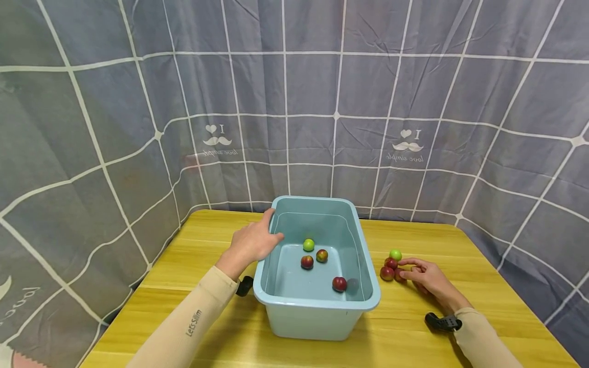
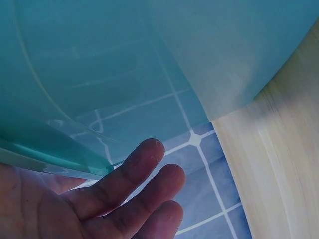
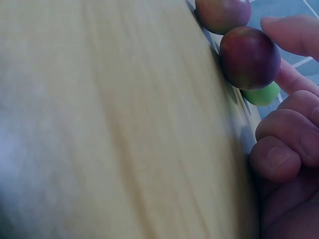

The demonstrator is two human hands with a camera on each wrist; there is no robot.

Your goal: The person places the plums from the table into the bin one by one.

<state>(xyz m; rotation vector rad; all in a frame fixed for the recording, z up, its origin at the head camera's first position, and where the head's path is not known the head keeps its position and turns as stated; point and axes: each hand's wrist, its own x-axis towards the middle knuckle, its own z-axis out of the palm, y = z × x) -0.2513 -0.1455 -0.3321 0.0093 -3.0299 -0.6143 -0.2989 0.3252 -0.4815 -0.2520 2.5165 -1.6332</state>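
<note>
In the head view my left hand (image 1: 253,240) holds the left rim of a light blue plastic tub (image 1: 313,304). Its thumb lies over the rim, and the left wrist view shows the other fingers (image 2: 142,159) extended along the outer wall. My right hand (image 1: 428,280) is at a small cluster of fruit right of the tub. There its thumb and index finger are around a dark red plum (image 3: 250,58) on the tabletop, the other fingers curled. Beside it are another red plum (image 1: 387,273), a further red plum (image 1: 390,262) and a green fruit (image 1: 395,254).
Inside the tub lie a green fruit (image 1: 309,245) and red plums (image 1: 307,262), spread over its floor. The tub stands mid-way across a yellow wooden table (image 1: 207,240). Behind the table hangs a grey curtain (image 1: 308,143) with white grid lines.
</note>
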